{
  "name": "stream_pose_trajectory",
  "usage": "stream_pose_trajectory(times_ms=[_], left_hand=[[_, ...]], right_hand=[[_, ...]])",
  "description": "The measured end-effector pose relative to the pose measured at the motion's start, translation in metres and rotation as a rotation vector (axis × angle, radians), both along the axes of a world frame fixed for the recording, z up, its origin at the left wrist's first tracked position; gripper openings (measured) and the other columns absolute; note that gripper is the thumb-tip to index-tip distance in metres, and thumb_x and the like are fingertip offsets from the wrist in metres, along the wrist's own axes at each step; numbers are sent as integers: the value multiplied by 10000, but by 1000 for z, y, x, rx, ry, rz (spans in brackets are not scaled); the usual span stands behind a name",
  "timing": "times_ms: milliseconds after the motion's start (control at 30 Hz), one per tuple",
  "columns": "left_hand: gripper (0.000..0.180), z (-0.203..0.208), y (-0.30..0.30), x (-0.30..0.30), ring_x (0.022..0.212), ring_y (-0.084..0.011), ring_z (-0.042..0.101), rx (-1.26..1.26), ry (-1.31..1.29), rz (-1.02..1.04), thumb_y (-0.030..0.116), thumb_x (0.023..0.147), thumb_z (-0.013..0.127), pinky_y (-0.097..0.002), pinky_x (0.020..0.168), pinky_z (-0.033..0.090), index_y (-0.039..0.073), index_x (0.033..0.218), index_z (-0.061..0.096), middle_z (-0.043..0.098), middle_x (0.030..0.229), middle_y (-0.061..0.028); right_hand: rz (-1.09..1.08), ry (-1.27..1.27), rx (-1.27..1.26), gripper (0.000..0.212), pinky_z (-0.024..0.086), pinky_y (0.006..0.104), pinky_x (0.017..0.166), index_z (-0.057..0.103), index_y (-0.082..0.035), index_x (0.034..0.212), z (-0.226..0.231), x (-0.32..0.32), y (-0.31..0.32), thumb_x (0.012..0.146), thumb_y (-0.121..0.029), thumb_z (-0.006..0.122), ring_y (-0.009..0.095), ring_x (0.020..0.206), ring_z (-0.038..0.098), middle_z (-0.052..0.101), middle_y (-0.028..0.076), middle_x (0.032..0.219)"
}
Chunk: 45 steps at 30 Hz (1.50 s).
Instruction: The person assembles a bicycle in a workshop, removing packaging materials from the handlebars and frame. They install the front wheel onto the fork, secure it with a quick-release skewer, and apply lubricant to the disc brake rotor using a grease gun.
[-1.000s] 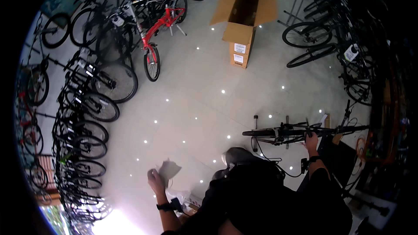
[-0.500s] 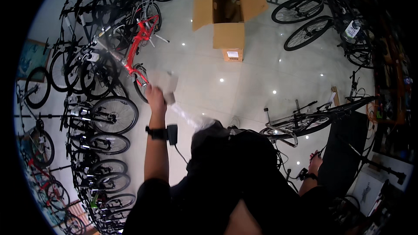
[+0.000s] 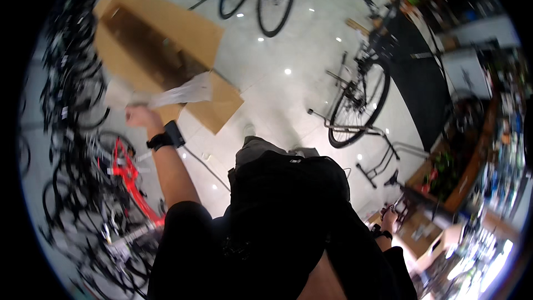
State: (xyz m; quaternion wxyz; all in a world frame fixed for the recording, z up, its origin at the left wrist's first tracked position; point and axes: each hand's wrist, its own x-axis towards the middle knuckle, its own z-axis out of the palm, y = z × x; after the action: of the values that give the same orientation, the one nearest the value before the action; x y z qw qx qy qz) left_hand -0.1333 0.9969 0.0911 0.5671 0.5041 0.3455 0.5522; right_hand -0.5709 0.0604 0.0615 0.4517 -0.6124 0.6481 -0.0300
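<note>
Reaches with the left arm outstretched toward the upper left of the frame, the left hand (image 3: 143,116) curled in a fist around a blurred pale sheet (image 3: 119,95) and whitish translucent plastic (image 3: 187,90), both overlapping the open cardboard box (image 3: 177,26). Holds the right hand (image 3: 390,220) low, lower right, too small and shadowed to tell its grip.

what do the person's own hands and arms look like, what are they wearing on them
Both the left hand and right hand are without gloves. A black wristband on the left wrist carries a black rectangular box, with a thin dark cable trailing from it. The right wrist has a black strap, its details too small to tell. The sleeves are black and short.
</note>
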Motion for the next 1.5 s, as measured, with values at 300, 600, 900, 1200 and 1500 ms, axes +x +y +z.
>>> stream_pose_trajectory(times_ms=[300,600,900,1200,1500], left_hand=[[771,-11,-72,136,1071,-423,566,503,1170,-196,291,738,756,-497,924,467,-119,1274,385,535,1181,-329],[345,46,-403,245,910,-272,653,880,725,-2097,172,867,651,-354,810,516,17,1160,555,664,1004,-161],[268,-46,-613,387,823,-280,663,1075,762,-2233,145,854,636,-351,742,517,-5,1069,582,684,897,-148],[346,-247,-760,523,1058,-334,566,1313,738,-2125,134,826,662,-413,865,479,50,1146,562,575,1153,-166],[696,-394,-867,596,1229,-473,381,1799,479,-2004,137,801,718,-539,1026,345,120,1417,395,312,1427,-267]], right_hand=[[-219,105,113,246,340,236,380,598,-59,846,63,-64,200,950,-282,607,103,490,546,631,52,670],[408,129,4,405,461,326,528,629,-1,778,31,114,103,907,-385,645,148,552,589,597,43,615],[539,347,-225,595,447,465,610,561,71,799,36,329,81,858,-516,641,376,646,587,591,209,667],[40,659,-98,385,465,519,708,586,36,925,-41,366,109,837,-324,689,453,816,617,643,268,834],[-107,806,-66,199,420,414,558,499,35,779,-42,388,107,824,-66,665,327,567,503,533,163,637]])
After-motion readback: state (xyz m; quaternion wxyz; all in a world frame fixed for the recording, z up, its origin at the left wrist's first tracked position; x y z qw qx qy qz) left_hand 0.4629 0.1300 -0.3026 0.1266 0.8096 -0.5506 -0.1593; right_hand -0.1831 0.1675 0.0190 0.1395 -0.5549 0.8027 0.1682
